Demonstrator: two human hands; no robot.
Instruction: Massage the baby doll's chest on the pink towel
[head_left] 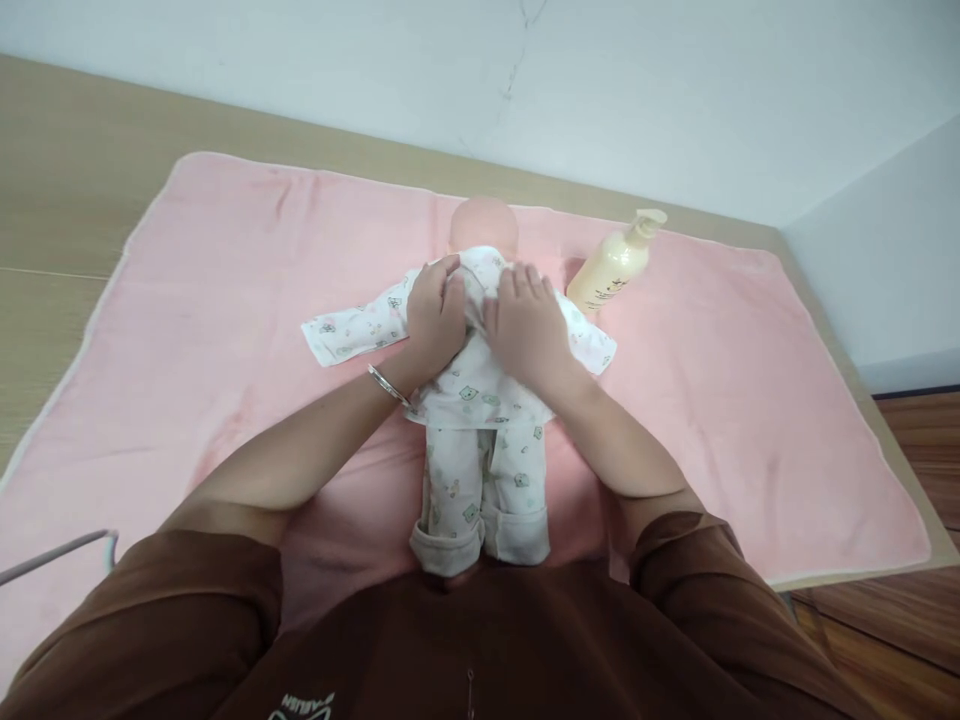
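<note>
A baby doll (484, 225) lies stretched out, its bald head away from me and no face showing. It wears a white printed top (480, 385) and matching trousers (454, 475) with turned-up cuffs. My left hand (437, 312) rests on the left side of the doll's upper body, thumb and fingers apart over the cloth. On the other side, my right hand (529, 325) lies flat over the top with its fingers stretched out, slightly blurred. Between the two hands the cloth is creased. Both sleeves spread out sideways, and no doll hands show at their ends.
A pink blanket (712, 420) under the doll covers much of the wooden table (60, 190). A pale yellow pump bottle (611, 265) leans or lies tilted to the right of the doll's head. Behind the table rises a white wall (360, 80). A grey cord (56, 555) enters at the lower left.
</note>
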